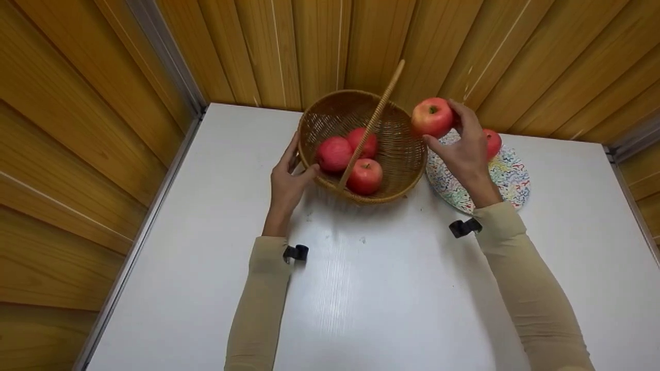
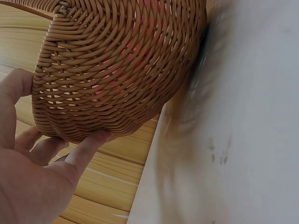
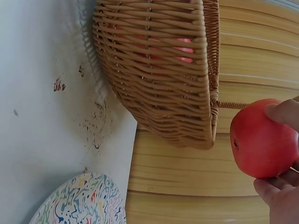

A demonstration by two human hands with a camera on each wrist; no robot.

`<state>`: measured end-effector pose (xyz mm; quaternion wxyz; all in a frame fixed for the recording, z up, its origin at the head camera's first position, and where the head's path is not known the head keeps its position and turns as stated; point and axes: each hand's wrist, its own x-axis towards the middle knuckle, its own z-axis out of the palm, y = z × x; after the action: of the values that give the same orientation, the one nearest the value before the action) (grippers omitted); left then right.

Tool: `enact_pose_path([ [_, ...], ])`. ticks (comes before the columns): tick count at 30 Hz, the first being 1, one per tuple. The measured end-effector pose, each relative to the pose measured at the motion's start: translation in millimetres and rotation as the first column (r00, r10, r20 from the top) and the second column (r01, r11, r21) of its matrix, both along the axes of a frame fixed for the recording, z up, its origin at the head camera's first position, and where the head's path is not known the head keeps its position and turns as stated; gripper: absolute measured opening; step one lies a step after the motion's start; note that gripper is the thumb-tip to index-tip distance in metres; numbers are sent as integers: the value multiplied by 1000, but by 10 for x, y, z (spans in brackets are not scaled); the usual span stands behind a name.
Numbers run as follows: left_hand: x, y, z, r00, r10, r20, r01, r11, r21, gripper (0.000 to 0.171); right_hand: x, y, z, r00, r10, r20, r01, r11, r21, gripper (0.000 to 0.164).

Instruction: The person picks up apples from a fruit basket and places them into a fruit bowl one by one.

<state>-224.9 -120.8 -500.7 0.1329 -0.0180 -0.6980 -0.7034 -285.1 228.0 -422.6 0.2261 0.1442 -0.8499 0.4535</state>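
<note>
A brown wicker basket [image 1: 402,154] with a hooped handle stands near the back of the table, three red apples [image 1: 365,176] lying inside it. My left hand [image 1: 290,181] holds the basket's left rim, thumb over the edge; the left wrist view shows its fingers against the woven wall [image 2: 117,70]. In my right hand [image 1: 466,149] an apple [image 1: 432,117] is gripped between thumb and fingers, raised beside the basket's right rim. The right wrist view has this apple [image 3: 262,138] apart from the weave. Behind my right hand, another apple [image 1: 492,144] rests on a speckled round plate [image 1: 508,180], partly hidden.
The white table [image 1: 340,299] meets wood-plank walls [image 1: 319,46] at the back and left [image 1: 62,154]. Small dark marks [image 3: 59,85] spot the tabletop near the basket. The plate stands close to the basket's right side.
</note>
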Motion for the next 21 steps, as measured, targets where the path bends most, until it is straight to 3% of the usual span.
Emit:
enact_pose_path([
  [12,0,4,5,1000,-1,20,1,1000,30,79,51,306,33,987,-111,114,121,989,-84,80],
  [21,4,0,-1,1000,-16,23,14,999,47,79,54,541,-21,980,-170,105,185,971,-155,80],
])
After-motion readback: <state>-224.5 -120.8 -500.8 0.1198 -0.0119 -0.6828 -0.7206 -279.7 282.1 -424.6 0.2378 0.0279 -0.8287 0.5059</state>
